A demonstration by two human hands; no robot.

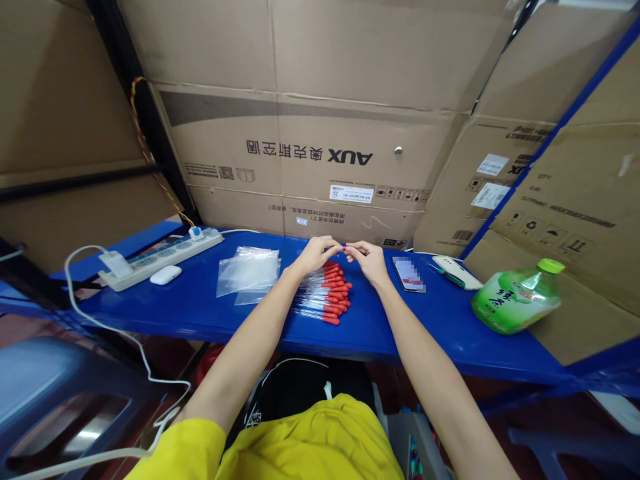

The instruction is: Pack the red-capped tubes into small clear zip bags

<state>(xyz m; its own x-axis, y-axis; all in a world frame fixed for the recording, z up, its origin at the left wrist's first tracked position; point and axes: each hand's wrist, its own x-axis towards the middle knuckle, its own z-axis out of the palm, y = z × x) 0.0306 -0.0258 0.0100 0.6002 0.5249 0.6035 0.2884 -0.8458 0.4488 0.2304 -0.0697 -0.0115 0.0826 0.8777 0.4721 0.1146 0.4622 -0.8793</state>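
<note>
Two hands [319, 253] [369, 259], fingers pinching one red-capped dropper [343, 248] above roughly ten more [325, 293]

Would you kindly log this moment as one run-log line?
left hand: pinching a red-capped dropper | right hand: pinching the same dropper | below: dropper pile | table: plastic bags, phone

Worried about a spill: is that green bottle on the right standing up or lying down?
Lying down: the green bottle rests on its side on the blue table, cap on, pointing right.
</note>
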